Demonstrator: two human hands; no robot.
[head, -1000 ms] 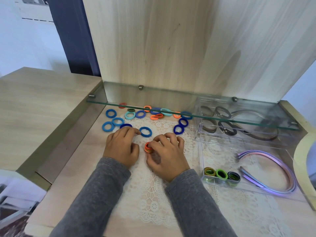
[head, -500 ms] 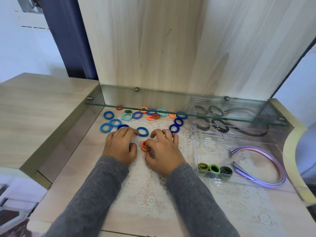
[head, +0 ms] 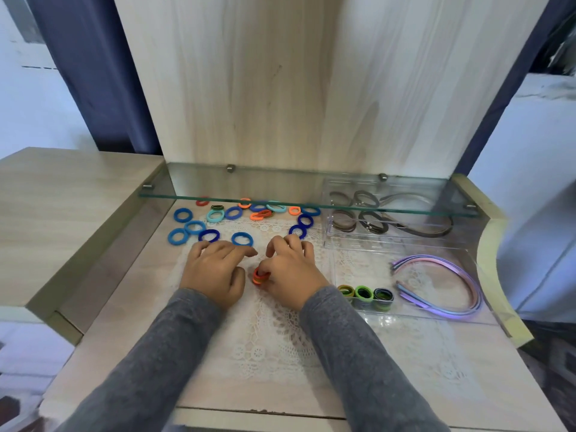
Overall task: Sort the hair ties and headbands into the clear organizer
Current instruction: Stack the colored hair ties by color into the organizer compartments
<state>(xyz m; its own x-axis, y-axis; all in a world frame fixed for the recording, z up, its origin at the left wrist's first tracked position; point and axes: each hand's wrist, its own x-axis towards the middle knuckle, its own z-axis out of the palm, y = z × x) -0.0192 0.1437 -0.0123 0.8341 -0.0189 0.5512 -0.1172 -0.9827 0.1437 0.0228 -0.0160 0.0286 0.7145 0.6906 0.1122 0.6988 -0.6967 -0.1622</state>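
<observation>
Orange hair ties (head: pixel 260 275), a small stack of them, sit in the middle of the frame. They are pinched between the thumb and the curled fingers of the right hand (head: pixel 294 274), which rests on a white lace mat (head: pixel 274 341) spread over the light wooden bench (head: pixel 118 322). The left hand (head: pixel 215 272) lies just beside it on the left, palm down, with its fingers loosely bent and the tips on the mat. It holds nothing that I can see, and its fingertips are near one blue hair tie (head: pixel 242 239). Both arms wear grey sleeves (head: pixel 358 363) and come in from the bottom edge. Above the hands, in the middle-left of the frame, loose hair ties (head: pixel 194 227) lie scattered on the bench. They are mostly blue, with some turquoise and orange ones further up, under a glass shelf (head: pixel 199 182) that crosses the frame. At the right side stands the clear organizer (head: pixel 361 266). In its lower part, green hair ties (head: pixel 363 293) stand in a short row at the lower left corner, and pastel headbands (head: pixel 458 275), purple and pink, lie curved to the right of them. In its upper part, partly under the glass shelf, there are dark hair ties (head: pixel 372 222), brown and black, and to their right dark headbands (head: pixel 420 232).
</observation>
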